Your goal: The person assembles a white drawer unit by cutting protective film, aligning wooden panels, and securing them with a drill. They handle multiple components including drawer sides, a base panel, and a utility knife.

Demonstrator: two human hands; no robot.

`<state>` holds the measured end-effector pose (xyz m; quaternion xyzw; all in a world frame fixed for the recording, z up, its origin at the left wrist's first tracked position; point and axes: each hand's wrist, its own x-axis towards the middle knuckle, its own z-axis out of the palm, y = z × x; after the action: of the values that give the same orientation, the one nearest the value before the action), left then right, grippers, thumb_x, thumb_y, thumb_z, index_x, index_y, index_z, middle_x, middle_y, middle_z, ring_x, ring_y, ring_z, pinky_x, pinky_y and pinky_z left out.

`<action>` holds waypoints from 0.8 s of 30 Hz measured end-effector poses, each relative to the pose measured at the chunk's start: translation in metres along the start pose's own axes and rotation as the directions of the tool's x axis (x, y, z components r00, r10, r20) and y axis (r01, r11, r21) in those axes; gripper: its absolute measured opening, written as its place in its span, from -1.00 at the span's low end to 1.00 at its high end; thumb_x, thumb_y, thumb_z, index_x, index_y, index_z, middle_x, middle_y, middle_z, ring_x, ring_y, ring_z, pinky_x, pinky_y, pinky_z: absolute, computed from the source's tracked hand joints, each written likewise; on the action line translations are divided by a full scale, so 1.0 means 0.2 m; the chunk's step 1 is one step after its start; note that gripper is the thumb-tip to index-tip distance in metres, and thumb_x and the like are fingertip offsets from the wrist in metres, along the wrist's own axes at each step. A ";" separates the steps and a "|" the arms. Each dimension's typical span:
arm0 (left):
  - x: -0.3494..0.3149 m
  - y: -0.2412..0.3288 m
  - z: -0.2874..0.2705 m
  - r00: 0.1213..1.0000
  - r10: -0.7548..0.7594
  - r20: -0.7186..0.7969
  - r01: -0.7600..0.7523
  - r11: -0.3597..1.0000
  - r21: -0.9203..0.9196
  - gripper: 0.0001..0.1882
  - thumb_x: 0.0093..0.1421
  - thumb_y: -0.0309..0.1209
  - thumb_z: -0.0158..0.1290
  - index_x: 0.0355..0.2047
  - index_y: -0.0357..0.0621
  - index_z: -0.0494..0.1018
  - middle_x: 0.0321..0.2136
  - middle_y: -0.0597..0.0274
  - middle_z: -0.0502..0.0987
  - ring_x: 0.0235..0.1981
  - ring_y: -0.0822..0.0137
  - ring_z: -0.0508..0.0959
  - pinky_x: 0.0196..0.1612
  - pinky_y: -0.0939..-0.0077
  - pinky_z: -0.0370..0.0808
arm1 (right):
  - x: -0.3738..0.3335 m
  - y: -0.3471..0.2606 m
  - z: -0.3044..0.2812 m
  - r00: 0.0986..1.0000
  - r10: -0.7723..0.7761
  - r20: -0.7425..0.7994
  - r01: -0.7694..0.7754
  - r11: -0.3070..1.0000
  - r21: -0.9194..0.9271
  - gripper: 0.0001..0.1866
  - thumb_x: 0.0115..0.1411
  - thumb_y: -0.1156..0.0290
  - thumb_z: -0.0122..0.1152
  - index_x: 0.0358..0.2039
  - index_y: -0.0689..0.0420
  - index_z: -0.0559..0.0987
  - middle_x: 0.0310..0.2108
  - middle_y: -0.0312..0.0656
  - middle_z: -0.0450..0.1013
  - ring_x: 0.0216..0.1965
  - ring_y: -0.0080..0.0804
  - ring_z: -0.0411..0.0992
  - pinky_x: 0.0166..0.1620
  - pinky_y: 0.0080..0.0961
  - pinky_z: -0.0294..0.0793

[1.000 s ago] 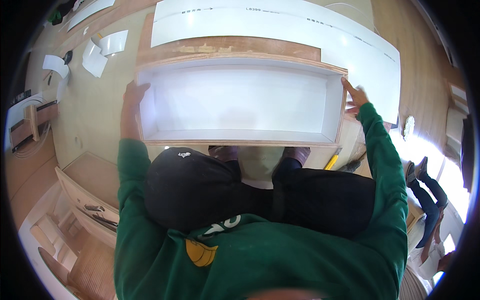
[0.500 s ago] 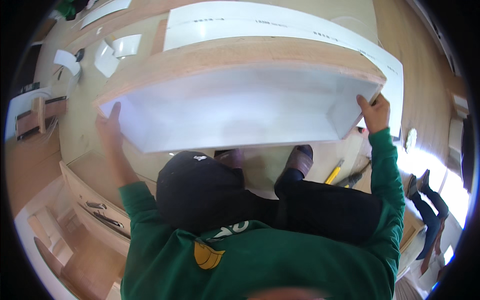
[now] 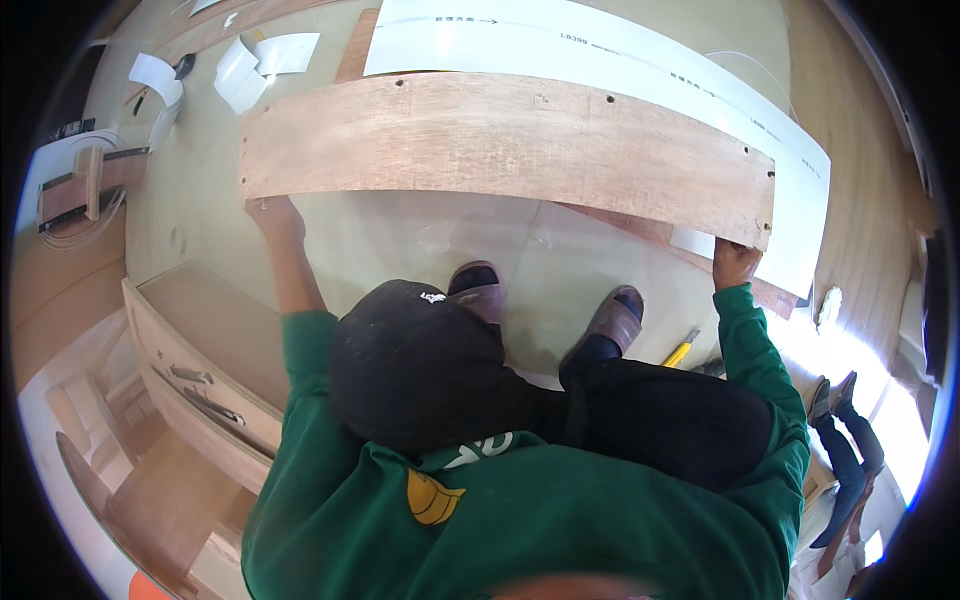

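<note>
In the head view, the left hand (image 3: 275, 215) at ten o'clock and the right hand (image 3: 737, 262) near three grasp the ends of the box (image 3: 505, 135) at twelve, its wooden face showing, a white sheet (image 3: 720, 110) partly behind it towards one

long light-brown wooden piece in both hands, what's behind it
Beyond its upper edge and right end, part of a long white sheet shows; below its lower edge, a strip of reddish-brown board. The wooden piece covers the rest.
</note>
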<state>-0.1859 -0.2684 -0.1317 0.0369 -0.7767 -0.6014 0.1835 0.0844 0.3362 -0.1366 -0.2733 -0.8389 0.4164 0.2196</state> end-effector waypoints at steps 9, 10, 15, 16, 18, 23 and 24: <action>0.01 -0.08 0.01 0.993 -0.116 0.003 0.114 0.966 -0.233 -0.60 0.29 -0.33 0.07 0.07 -0.28 0.37 0.02 0.18 0.49 0.03 0.31 0.47 0.13 0.40 0.34 | -0.08 0.56 0.02 0.990 0.001 0.144 0.033 0.972 -0.232 -0.72 0.22 0.39 0.15 -0.17 0.37 0.50 -0.33 -0.01 0.53 -0.37 -0.28 0.55 -0.32 -0.44 0.61; 0.00 -0.07 0.02 0.987 -0.161 -0.003 0.153 0.939 -0.308 -0.60 0.28 -0.32 0.08 0.06 -0.27 0.38 0.02 0.19 0.49 0.03 0.32 0.47 0.13 0.40 0.34 | -0.08 0.59 0.02 0.987 0.022 0.159 0.014 0.974 -0.225 -0.71 0.23 0.39 0.14 -0.16 0.37 0.50 -0.34 -0.01 0.53 -0.39 -0.29 0.55 -0.34 -0.44 0.61; -0.01 -0.09 -0.03 0.989 -0.145 -0.028 0.129 0.939 -0.319 -0.60 0.28 -0.33 0.08 0.06 -0.28 0.38 0.01 0.19 0.49 0.03 0.31 0.47 0.11 0.39 0.36 | -0.07 0.72 0.07 0.969 0.000 0.249 0.055 0.975 -0.214 -0.72 0.24 0.37 0.14 -0.20 0.37 0.50 -0.37 -0.05 0.53 -0.42 -0.31 0.56 -0.39 -0.44 0.59; 0.00 -0.13 0.03 0.988 -0.155 -0.013 0.141 0.927 -0.348 -0.60 0.28 -0.33 0.08 0.06 -0.28 0.38 0.00 0.19 0.50 0.03 0.30 0.48 0.11 0.39 0.36 | -0.08 0.86 0.02 0.979 -0.001 0.203 0.039 0.983 -0.181 -0.72 0.23 0.37 0.15 -0.20 0.36 0.50 -0.38 -0.06 0.54 -0.43 -0.32 0.56 -0.40 -0.45 0.58; -0.02 -0.05 0.04 0.986 -0.158 -0.046 0.137 0.943 -0.303 -0.64 0.27 -0.40 0.07 0.03 -0.33 0.39 -0.04 0.19 0.51 -0.03 0.35 0.48 0.04 0.45 0.39 | -0.09 0.85 0.07 0.956 -0.065 0.287 0.152 0.945 -0.289 -0.73 0.24 0.33 0.15 -0.24 0.32 0.53 -0.43 -0.07 0.55 -0.46 -0.36 0.55 -0.41 -0.45 0.56; -0.06 0.03 0.03 0.995 -0.099 -0.030 0.081 0.928 -0.363 -0.66 0.26 -0.47 0.07 0.02 -0.35 0.41 -0.07 0.20 0.53 -0.08 0.38 0.50 0.00 0.48 0.41 | -0.09 0.78 0.10 0.833 -0.185 0.521 0.460 0.755 -0.468 -0.68 0.24 0.22 0.13 -0.32 0.28 0.59 -0.50 -0.07 0.56 -0.50 -0.37 0.54 -0.42 -0.42 0.51; -0.06 0.03 0.05 0.995 -0.091 -0.038 0.070 0.925 -0.372 -0.66 0.26 -0.48 0.07 0.02 -0.35 0.41 -0.08 0.21 0.54 -0.08 0.38 0.51 -0.01 0.49 0.41 | -0.09 0.77 0.09 0.801 -0.206 0.562 0.510 0.728 -0.459 -0.67 0.24 0.22 0.14 -0.31 0.28 0.59 -0.51 -0.07 0.56 -0.51 -0.36 0.53 -0.41 -0.42 0.51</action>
<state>-0.1776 -0.2551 -0.1299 0.0498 -0.6418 -0.7429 0.1834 0.1288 0.3916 -0.2756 -0.0439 -0.9896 0.1363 -0.0098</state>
